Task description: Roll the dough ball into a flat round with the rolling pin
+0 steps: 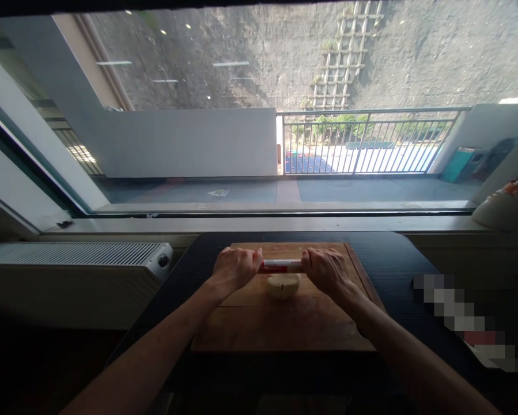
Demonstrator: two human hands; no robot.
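My left hand (238, 268) and my right hand (325, 268) are both closed around a rolling pin (282, 266), one at each end. A red and white label or wrapping shows on its middle stretch between my fists. Pale dough (283, 286), roundish and thick with a small dark slit on its near side, lies just under and in front of the pin. The pin covers its far edge, and I cannot tell how firmly the two touch. Beneath them is a wooden board (280, 331) on a dark table.
The dark table (189, 282) stands against a window sill (284, 223). A radiator (90, 256) is on the left. At the table's right edge lies a blurred-out object (461, 323). On the sill's right end sits a white and orange object (507, 204).
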